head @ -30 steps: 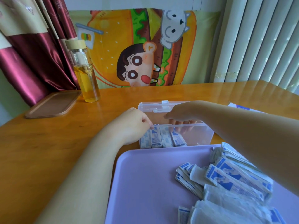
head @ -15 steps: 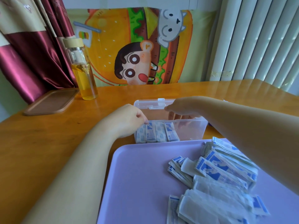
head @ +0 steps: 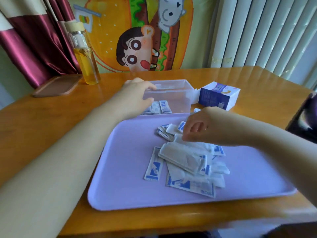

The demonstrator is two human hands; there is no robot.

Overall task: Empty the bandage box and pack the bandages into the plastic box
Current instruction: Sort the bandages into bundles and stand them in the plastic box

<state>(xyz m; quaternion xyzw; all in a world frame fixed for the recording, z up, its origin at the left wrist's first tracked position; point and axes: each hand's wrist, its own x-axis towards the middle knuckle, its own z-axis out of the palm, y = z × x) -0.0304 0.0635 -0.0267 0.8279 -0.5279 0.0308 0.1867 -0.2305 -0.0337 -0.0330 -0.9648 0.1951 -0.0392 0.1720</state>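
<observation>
A clear plastic box [head: 173, 93] stands on the table just behind a purple tray [head: 123, 169]. A few blue-and-white bandages [head: 159, 108] stand on edge in its left part. My left hand [head: 135, 95] holds the box's left end, fingers over the rim and thumb on the front wall. A loose pile of wrapped bandages [head: 187, 162] lies in the middle of the tray. My right hand [head: 197, 127] hovers over the pile's far side, its curled fingers pinching a white wrapper. The blue-and-white bandage box [head: 217, 98] lies on the table to the right of the plastic box.
A glass bottle of yellow liquid [head: 85, 54] and a flat brown lid [head: 56, 85] sit at the back left of the wooden table. A dark object [head: 303, 117] shows at the right edge. A curtain and blinds hang behind the table.
My right hand has come out of the plastic box and back to the pile on the tray, uncovering the bandage box. My left hand stays at the box's left end.
</observation>
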